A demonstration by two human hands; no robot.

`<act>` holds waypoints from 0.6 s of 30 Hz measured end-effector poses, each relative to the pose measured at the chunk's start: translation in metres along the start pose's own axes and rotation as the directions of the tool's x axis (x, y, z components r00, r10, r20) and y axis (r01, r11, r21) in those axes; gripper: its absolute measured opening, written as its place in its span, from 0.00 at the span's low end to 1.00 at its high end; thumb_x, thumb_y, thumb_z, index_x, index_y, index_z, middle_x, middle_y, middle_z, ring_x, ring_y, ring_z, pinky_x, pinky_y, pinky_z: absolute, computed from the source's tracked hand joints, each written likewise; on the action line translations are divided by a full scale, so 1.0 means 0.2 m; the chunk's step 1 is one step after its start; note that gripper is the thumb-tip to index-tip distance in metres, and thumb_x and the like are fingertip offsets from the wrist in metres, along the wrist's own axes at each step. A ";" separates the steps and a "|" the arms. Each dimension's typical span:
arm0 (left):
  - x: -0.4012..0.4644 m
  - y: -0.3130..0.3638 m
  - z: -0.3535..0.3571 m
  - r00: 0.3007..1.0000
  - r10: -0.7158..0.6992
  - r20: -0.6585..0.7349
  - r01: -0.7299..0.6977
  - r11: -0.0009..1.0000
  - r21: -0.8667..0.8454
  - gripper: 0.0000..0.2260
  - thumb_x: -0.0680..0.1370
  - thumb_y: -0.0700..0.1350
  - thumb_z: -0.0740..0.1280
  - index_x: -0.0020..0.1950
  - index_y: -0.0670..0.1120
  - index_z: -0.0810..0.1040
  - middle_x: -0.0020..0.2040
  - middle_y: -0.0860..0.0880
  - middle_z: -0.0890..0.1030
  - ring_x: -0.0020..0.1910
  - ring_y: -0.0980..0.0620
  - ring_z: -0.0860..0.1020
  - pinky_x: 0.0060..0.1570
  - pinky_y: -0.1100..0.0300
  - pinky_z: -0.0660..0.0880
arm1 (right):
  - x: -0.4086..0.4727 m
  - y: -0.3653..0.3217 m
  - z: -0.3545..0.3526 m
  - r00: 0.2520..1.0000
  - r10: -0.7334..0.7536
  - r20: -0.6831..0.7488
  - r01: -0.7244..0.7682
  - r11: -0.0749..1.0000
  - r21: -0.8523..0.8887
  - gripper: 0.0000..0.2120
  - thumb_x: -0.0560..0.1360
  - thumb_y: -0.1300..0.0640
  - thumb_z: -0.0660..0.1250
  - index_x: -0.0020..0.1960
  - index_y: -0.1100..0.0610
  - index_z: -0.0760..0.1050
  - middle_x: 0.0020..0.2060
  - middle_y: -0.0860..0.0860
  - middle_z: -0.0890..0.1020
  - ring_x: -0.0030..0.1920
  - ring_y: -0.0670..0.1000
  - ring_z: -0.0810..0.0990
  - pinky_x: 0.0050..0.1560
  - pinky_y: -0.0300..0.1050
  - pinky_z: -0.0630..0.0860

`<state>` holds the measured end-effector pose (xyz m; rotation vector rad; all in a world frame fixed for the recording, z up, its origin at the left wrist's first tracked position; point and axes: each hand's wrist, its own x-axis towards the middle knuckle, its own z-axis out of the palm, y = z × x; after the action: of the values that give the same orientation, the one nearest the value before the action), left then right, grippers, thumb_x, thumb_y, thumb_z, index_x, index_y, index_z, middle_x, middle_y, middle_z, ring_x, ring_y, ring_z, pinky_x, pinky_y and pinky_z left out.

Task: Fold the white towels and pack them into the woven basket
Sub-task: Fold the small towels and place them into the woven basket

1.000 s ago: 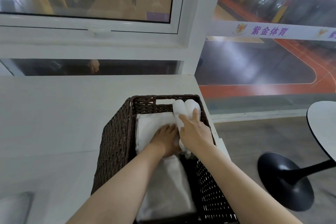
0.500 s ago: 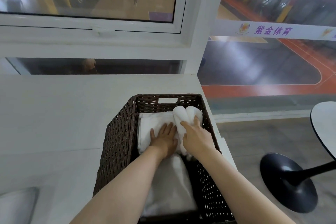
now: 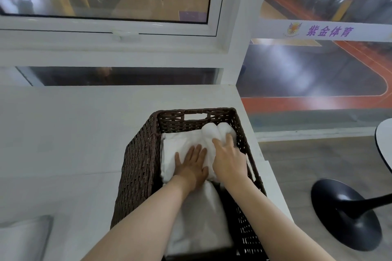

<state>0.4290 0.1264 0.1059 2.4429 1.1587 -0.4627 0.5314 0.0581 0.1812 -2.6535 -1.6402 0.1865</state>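
Observation:
A dark brown woven basket (image 3: 140, 167) stands on the white counter near its right edge. Inside lie folded white towels: one flat at the far left (image 3: 176, 144), one nearer me (image 3: 201, 224), and a folded one standing on edge along the right wall (image 3: 212, 133). My left hand (image 3: 192, 165) lies flat with fingers spread, pressing on the far flat towel. My right hand (image 3: 229, 159) rests on the upright towel, fingers extended over its top, pushing it toward the basket's right wall.
The white counter (image 3: 74, 133) stretches left of the basket and ends just right of it. Another white cloth (image 3: 21, 239) shows at the bottom left. A black pedestal base (image 3: 343, 214) and a round white tabletop (image 3: 385, 146) stand on the floor to the right.
My left hand has flattened and spread its fingers further over the far towel. The upright towel has sunk lower in the basket under my right hand.

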 end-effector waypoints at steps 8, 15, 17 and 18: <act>-0.02 0.02 0.04 0.997 0.065 -0.034 -0.063 0.996 0.055 0.28 0.84 0.56 0.44 0.80 0.49 0.38 0.80 0.50 0.34 0.78 0.49 0.33 0.71 0.32 0.37 | 0.09 0.02 0.12 0.993 -0.013 0.114 0.011 1.000 0.019 0.27 0.76 0.60 0.59 0.73 0.46 0.60 0.77 0.58 0.46 0.59 0.60 0.76 0.44 0.47 0.72; -0.01 0.00 0.05 0.996 0.049 -0.070 -0.048 0.999 0.020 0.28 0.83 0.58 0.45 0.80 0.52 0.39 0.80 0.51 0.36 0.78 0.51 0.35 0.72 0.33 0.37 | 0.12 0.04 0.12 0.987 0.025 0.159 -0.039 0.995 0.087 0.27 0.76 0.59 0.60 0.73 0.44 0.60 0.77 0.57 0.45 0.62 0.62 0.73 0.54 0.49 0.74; -0.02 -0.03 0.03 0.998 0.001 -0.061 -0.002 1.000 -0.021 0.29 0.83 0.59 0.46 0.80 0.52 0.38 0.80 0.52 0.35 0.78 0.51 0.35 0.72 0.34 0.37 | 0.10 0.05 0.12 0.990 0.026 0.137 -0.036 0.997 0.075 0.27 0.76 0.59 0.60 0.73 0.46 0.59 0.77 0.59 0.44 0.64 0.63 0.71 0.55 0.51 0.74; -0.02 -0.04 0.02 0.999 -0.030 -0.043 0.029 0.999 -0.041 0.30 0.83 0.59 0.46 0.80 0.52 0.37 0.79 0.52 0.34 0.78 0.51 0.35 0.72 0.34 0.38 | 0.10 0.05 0.12 0.991 0.032 0.133 -0.042 0.997 0.068 0.27 0.76 0.59 0.59 0.73 0.46 0.59 0.77 0.59 0.44 0.65 0.64 0.70 0.56 0.52 0.75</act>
<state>0.4198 0.1266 0.1022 2.4156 1.2115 -0.3932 0.5462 0.0702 0.1552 -2.6723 -1.5869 0.4208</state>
